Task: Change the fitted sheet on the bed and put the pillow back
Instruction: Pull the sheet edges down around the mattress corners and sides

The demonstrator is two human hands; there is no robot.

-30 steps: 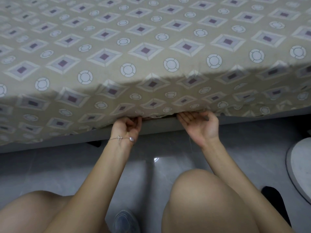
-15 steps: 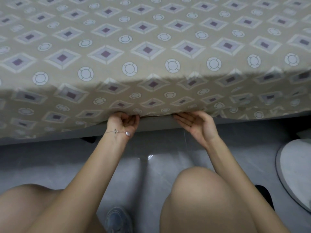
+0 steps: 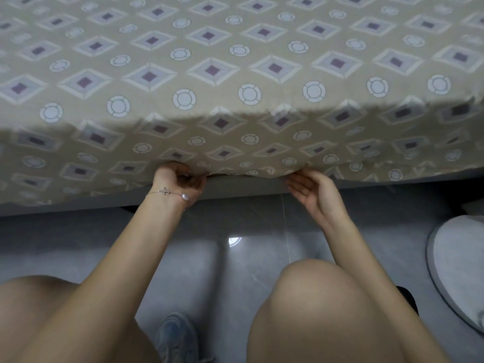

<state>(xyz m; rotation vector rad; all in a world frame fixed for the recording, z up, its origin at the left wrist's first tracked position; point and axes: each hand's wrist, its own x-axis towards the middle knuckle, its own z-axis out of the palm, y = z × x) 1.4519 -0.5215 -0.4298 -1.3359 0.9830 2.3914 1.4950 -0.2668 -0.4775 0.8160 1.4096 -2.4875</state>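
Two upturned hands (image 3: 180, 180) (image 3: 313, 191) — touching sheet (image 3: 235, 74).

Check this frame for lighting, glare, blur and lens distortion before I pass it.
Head view: the sheet is brightly lit on top, its hanging side in shadow, and the wide lens bows its front edge; one small glare spot on the floor; mild softness overall, worst at the shoe and left border; the left hand and right hand are legible.
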